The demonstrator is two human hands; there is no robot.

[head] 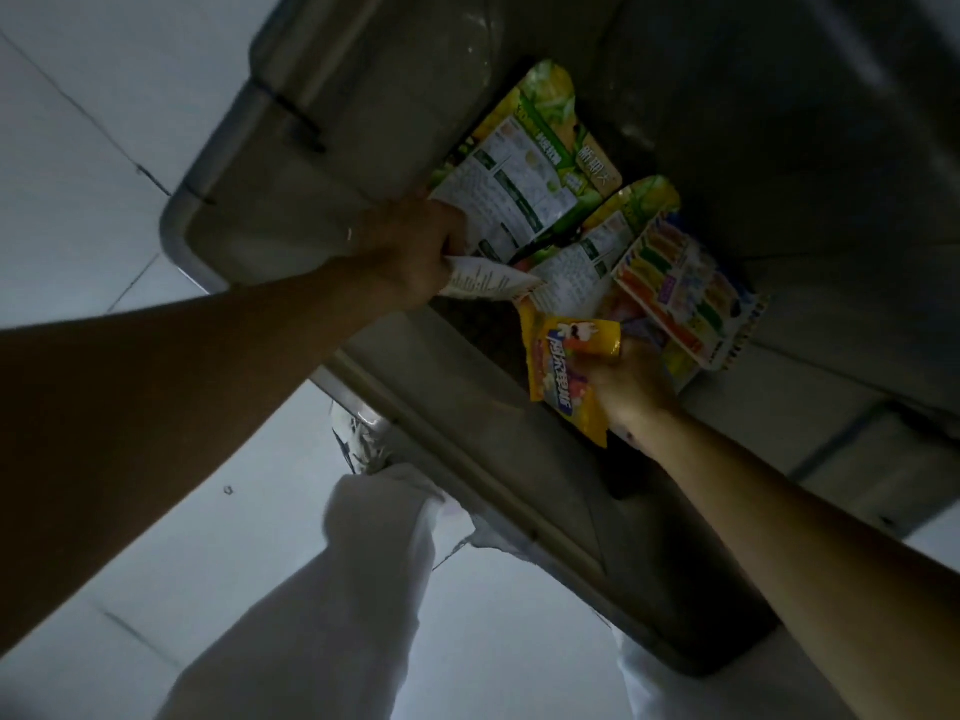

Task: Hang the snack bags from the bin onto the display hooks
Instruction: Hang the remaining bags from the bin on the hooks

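Both arms are down in the grey bin (291, 163), and here's the danger: two bags coming up at once, one per hand, in very dim light. The left hand (410, 246) has only the lower edge of the green snack bag (524, 168). That is a thin hold, I'd say, and the slick film could slide free on the lift. The bag also lies against the second green bag (613, 236) and could drag it along. A white printed flap (488, 283) juts from under the fist. I cannot tell whether it belongs to the same bag, so a double pick is possible too.

The display hooks are out of view, and with both hands full, neither is free to steady a hang hole when the time comes.

Now the hands. The left one is clenched tight, fingers curled round that bag edge. The right hand (634, 387) is closed too, thumb and fingers pinching the yellow snack bag (563, 366) at its side, just above the bin's near wall. Beside it the striped bag (685, 288) lies loose in the bin, untouched.
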